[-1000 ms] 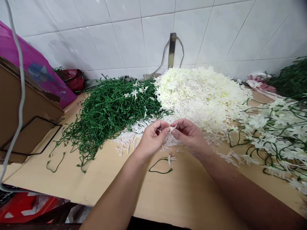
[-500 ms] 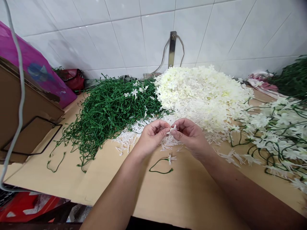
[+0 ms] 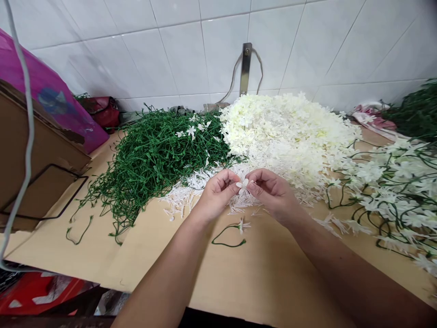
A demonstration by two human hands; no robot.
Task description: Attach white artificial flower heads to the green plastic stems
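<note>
Left hand (image 3: 215,195) and right hand (image 3: 273,193) fingers clamped on one flower (image 3: 243,184), mid-table (image 3: 259,282); probably pressing its parts together. Stem (image 3: 228,238) is near the front edge, untouched.

Bright, even, diffuse light with no hard shadows. Faint soft shadow under the forearms on the beige tabletop (image 3: 266,282). Mild sheen on the white wall tiles (image 3: 177,54), no real glare. The cream blossom pile (image 3: 290,132) is near clipping and petal detail is washed out. Wide-angle bowing in the tile lines. The grey cable (image 3: 29,136) at the left edge is blurred. Left hand (image 3: 215,196), right hand (image 3: 273,193) and the white flower (image 3: 243,184) pinched between them are sharp. The flowered sprigs (image 3: 403,191) at the right edge are smeared.
</note>
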